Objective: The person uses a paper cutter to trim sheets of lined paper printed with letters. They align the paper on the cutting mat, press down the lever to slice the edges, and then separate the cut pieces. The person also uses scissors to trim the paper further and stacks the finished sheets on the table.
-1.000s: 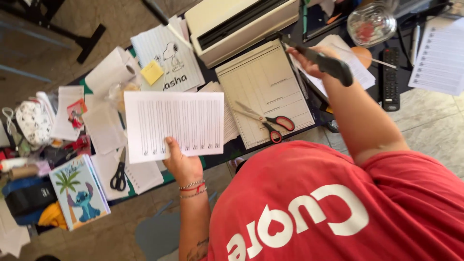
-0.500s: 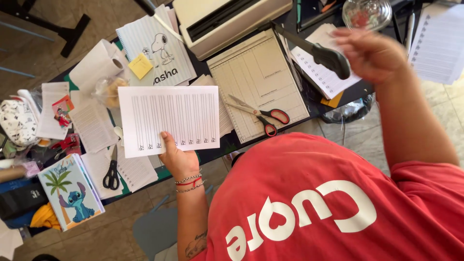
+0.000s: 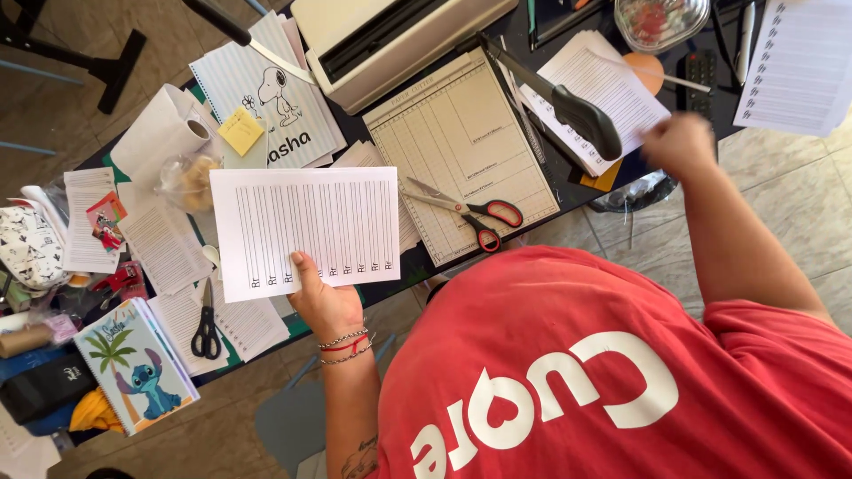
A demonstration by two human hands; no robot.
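Above a cluttered desk, left hand pinching a lined sheet (thumb on top), right hand loosely fisted, empty.

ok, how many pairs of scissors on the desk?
2. Red-handled scissors lie on the paper cutter, right of the lined sheet held in the left hand. Black-handled scissors lie on papers at the desk's near left edge. Clutter may hide more.

- Bright, even daylight fills the view; colours read clearly.
- Shadows are soft and short, pooling under the table edge.
- The lined sheet is sharp and close to overexposed.
- The right hand is smeared by motion blur.
- Slight wide-angle bending shows at the frame edges.
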